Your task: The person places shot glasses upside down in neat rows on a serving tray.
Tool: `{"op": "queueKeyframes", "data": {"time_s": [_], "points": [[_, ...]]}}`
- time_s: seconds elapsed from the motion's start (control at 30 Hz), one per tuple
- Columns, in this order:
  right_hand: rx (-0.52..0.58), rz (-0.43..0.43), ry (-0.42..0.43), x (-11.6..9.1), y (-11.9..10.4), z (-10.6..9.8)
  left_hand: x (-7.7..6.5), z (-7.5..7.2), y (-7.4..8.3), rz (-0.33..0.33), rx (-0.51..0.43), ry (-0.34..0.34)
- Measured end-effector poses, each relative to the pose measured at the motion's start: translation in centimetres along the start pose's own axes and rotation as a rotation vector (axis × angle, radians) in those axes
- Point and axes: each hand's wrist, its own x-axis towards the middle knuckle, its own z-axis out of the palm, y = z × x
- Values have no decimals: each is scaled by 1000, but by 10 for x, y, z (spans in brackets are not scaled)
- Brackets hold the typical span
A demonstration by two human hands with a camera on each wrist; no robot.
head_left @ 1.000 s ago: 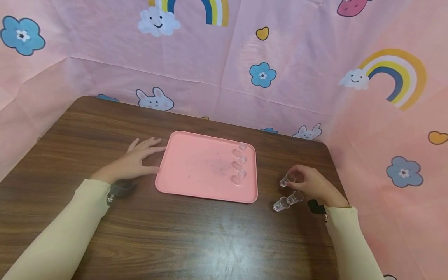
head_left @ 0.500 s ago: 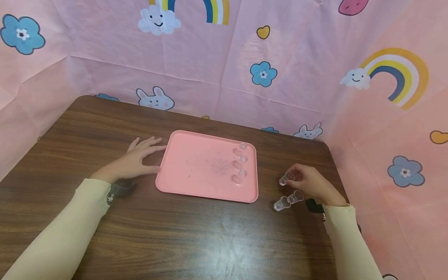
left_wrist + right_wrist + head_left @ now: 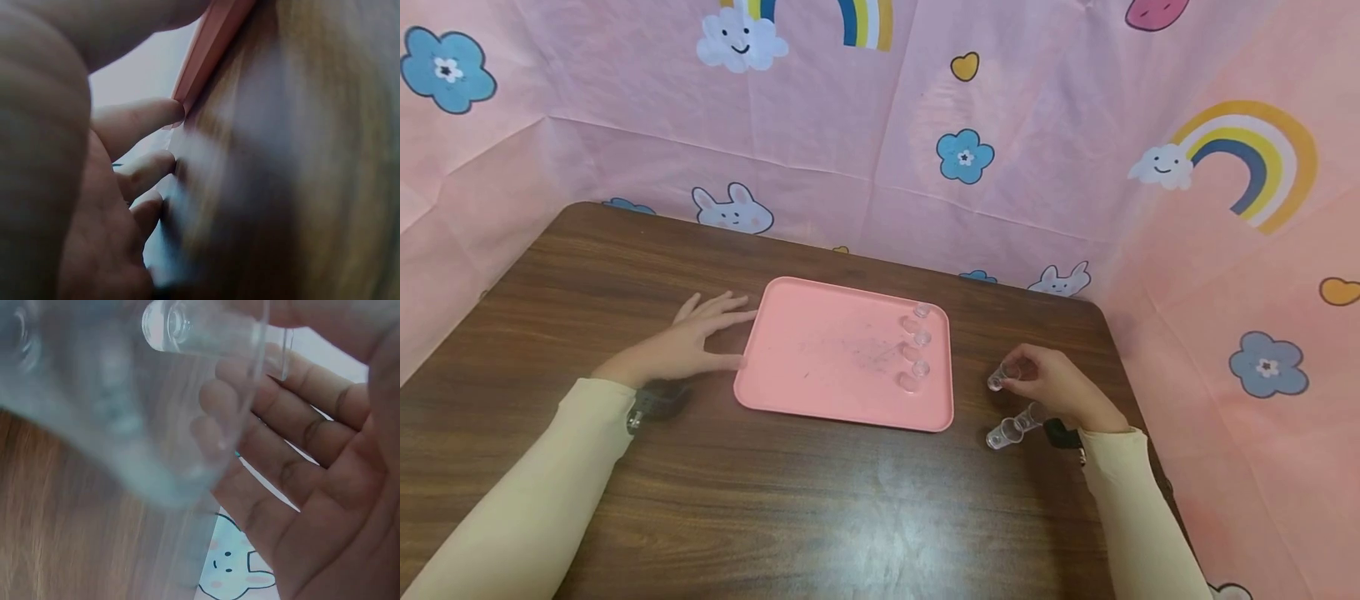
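Note:
In the head view my right hand pinches a small clear shot glass between thumb and fingers, to the right of the pink tray. The right wrist view shows that glass lying across the curled fingertips. Just below it two more clear shot glasses stand close together on the table. My left hand has its fingers and thumb spread straight, with the tips at the tray's left edge. Along the tray's right side, three clear glasses form a row, wide rims down.
The dark wood table carries everything. Behind and to the right hangs a pink cloth printed with rainbows and flowers. In the right wrist view a blurred clear glass fills the foreground.
My right hand has shifted a little to the left and away from me, carrying the shot glass toward the tray. The left hand stays in place at the tray's edge.

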Motion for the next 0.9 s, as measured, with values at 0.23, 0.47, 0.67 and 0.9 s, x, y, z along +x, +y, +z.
{"op": "queueKeyframes", "data": {"time_s": [0.23,0.47,0.67,0.9], "points": [[3,14,-7,3,-4,0,3,2,1,21,31,13],[-15,-64,26,4,-14,-1,4,1,5,27,45,26],[-32,-169,84,7,-31,-2,3,1,4,9,45,31],[64,-230,158,13,-54,3,2,2,2,4,35,30]]}}
